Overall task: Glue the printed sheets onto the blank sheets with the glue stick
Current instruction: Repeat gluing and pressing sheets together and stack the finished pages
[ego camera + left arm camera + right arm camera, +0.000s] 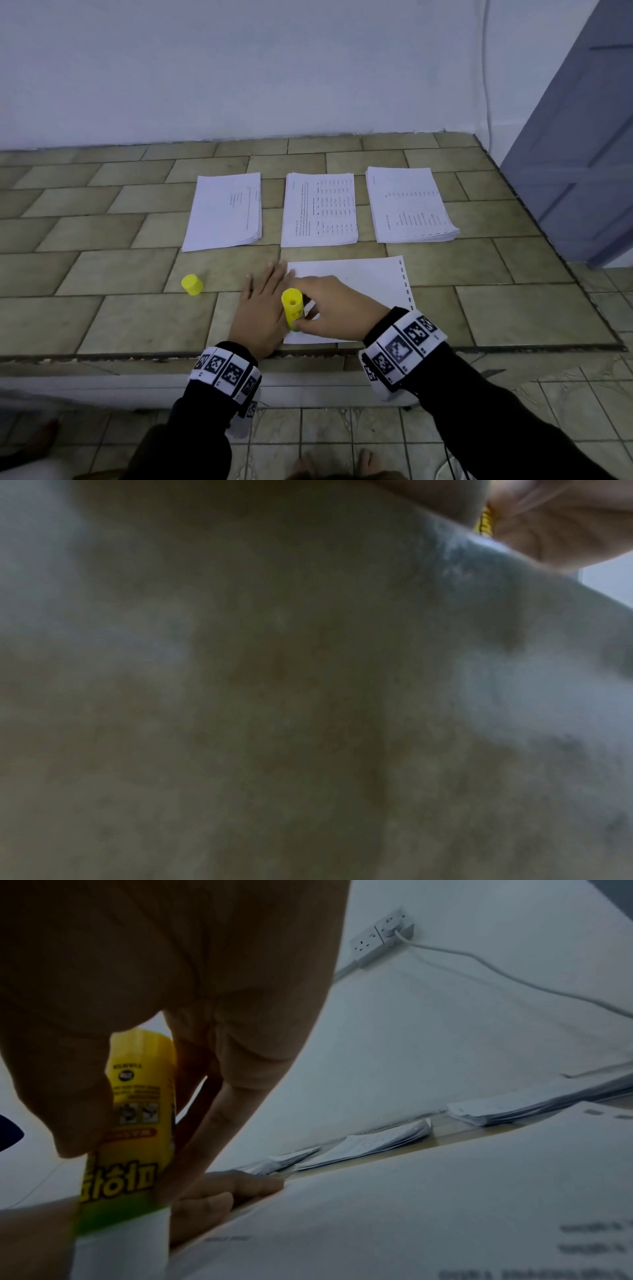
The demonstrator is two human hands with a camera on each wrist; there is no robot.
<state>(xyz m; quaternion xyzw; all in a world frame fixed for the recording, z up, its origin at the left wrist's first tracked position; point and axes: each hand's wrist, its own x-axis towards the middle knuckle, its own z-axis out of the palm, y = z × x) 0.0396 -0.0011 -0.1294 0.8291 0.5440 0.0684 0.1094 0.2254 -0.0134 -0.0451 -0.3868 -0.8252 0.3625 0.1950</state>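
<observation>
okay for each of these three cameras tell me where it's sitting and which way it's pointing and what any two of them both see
Head: worn on the head, facing forward and down at the tiled counter, three paper stacks, both hands and black sleeves.
Left wrist: pressed low against the counter, blurred; the right hand shows top right.
Right wrist: looks along the right hand's fingers gripping the glue stick, tip down on the sheet.
Shared: head and right wrist both show the glue stick, the flat left hand and the stacks.

A plain room in a home — tiled ledge [102,318], painted wall [239,68], wall socket [383,934].
</observation>
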